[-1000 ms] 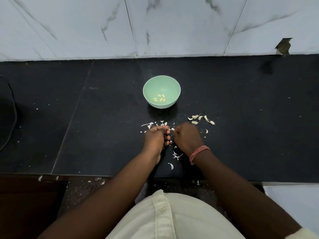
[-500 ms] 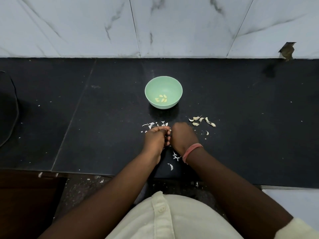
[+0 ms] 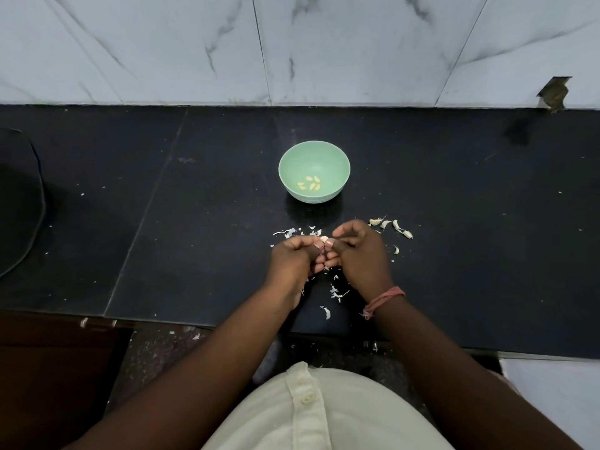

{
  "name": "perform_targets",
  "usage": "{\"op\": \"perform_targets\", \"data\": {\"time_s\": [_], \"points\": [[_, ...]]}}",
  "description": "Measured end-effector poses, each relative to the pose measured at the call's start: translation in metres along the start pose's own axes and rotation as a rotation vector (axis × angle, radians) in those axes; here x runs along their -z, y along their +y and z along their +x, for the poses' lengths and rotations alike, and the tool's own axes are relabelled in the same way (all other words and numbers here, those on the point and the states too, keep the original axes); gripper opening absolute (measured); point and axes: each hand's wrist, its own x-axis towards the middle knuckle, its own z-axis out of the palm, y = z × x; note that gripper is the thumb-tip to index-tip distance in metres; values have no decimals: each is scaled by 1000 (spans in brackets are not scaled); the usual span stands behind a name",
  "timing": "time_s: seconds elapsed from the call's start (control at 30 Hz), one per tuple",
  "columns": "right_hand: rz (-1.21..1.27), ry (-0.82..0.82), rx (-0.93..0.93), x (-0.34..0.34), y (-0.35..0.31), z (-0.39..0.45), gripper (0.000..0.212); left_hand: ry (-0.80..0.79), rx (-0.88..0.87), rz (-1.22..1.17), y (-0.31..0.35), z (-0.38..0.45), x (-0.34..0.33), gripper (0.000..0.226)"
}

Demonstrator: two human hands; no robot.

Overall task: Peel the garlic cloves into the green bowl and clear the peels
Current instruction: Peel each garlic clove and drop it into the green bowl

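The green bowl (image 3: pixel 314 157) stands on the black counter with several peeled cloves (image 3: pixel 310 185) in its bottom. In front of it my left hand (image 3: pixel 293 259) and my right hand (image 3: pixel 360 251) meet above the counter. Both pinch one small garlic clove (image 3: pixel 324 238) between their fingertips. A few unpeeled cloves (image 3: pixel 391 226) lie to the right of my right hand. White peel scraps (image 3: pixel 336 292) are scattered under and around my hands.
The black counter (image 3: pixel 470 228) runs to a marble wall (image 3: pixel 292 47) behind. A dark round object (image 3: pixel 18 203) sits at the left edge. More peel bits (image 3: pixel 194 336) lie on the floor below the counter's front edge.
My hands have lifted slightly and my right hand's fingers have spread; the clove now shows between the fingertips.
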Motion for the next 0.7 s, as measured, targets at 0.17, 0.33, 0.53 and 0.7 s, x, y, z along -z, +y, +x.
{"op": "perform_targets", "data": {"time_s": [0.17,0.33,0.53,0.7], "points": [[110,-61,-30,-3,-7,-5,11,-13,-98,-43,5,-7,2,12],[23,-50,41,-4,-9,-8,14,48,-242,43,7,-13,6,14],[15,-27,95,-8,-18,-12,7,117,-486,353,10,-18,16,11],[-9,-37,88,-11,-19,-12,14,95,-528,389,9,-20,21,16]]}}
